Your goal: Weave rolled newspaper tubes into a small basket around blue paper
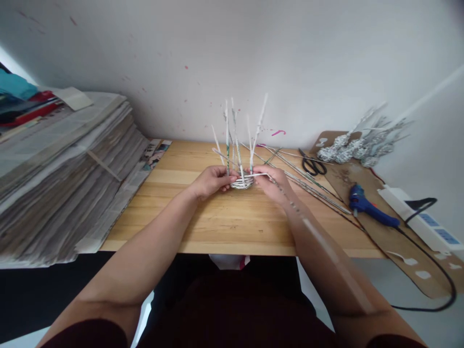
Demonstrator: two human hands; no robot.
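The small, round basket of woven white paper rolls (241, 184) stood on the pale wooden table (232, 227), between your two hands, its tall white and printed paper stakes (257, 129) rising from it and leaning outward. Your left hand (216, 181) was closed on the basket's left edge, thumb and fingers pinched together there. Your right hand (272, 185) was curled at its right edge, a long, thin, pale paper strand (322, 243) crossing the fingers from the basket and trailing back over your forearm; whether those fingers were clamped on strand, stake or weave could not be told. The step in hand appeared to be weaving. It called for a firm left pinch, even but gentle tension, and each pass seated snugly on the row below; a hard pull would probably have bent a stake inward. Thin printed paper rolls (312, 192) lay right of the basket.
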